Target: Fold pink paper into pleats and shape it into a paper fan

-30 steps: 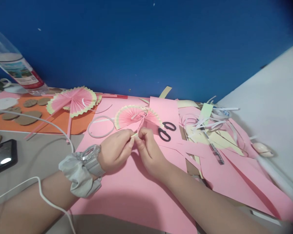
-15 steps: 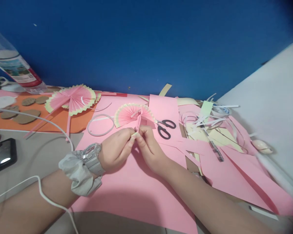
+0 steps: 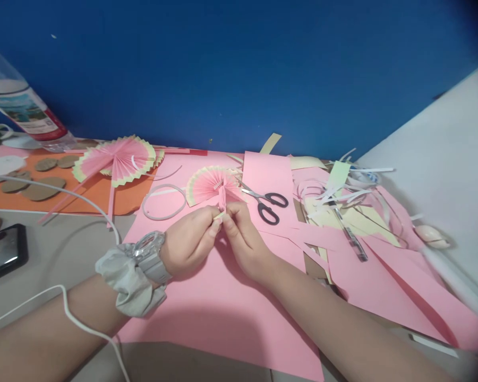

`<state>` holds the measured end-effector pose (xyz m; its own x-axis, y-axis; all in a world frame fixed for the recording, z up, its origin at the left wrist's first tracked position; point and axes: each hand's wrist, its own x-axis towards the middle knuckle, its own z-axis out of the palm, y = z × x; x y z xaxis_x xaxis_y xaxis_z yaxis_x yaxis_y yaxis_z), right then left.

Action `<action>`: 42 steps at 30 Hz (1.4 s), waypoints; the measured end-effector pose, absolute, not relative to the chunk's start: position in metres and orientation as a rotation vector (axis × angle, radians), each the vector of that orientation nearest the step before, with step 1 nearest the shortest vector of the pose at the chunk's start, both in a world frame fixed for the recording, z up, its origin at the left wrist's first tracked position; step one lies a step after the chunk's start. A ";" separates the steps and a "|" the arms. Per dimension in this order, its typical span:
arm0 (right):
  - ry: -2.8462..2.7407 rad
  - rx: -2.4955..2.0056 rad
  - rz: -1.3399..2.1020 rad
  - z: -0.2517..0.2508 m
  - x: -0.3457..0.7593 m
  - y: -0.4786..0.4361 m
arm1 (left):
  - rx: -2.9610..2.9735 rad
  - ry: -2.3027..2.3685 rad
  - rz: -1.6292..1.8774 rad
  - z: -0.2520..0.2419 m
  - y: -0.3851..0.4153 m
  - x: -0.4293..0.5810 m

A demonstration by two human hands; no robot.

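Both my hands meet over a large pink paper sheet. My left hand, with a watch and a grey scrunchie on the wrist, pinches the bottom end of a small folded pink pleated paper piece. My right hand pinches the same piece from the other side, fingertips touching those of the left. Just behind the piece lies a pink fan with a yellow rim, half open on the sheet. Black-handled scissors lie right of my fingers.
A larger pleated fan rests on orange paper at the left, near brown cardboard ovals and a plastic bottle. A white ring, a phone, a white cable, paper strips and a white board surround me.
The small pleated piece in my fingers has folded from a spread half-fan into a narrow closed bundle. The scissors' blades show now. My hands stayed almost in place.
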<state>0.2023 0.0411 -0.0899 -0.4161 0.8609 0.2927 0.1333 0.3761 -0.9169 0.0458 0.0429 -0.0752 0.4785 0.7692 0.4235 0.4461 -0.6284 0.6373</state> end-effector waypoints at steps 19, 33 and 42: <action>-2.023 -0.965 0.771 -0.085 0.205 0.039 | 2.546 1.184 1.113 -0.078 0.040 0.046; -2.094 -1.024 0.644 -0.081 0.205 0.035 | 2.629 1.140 1.099 -0.080 0.042 0.045; -2.044 -1.036 0.758 -0.082 0.205 0.035 | 2.620 1.163 1.082 -0.078 0.042 0.046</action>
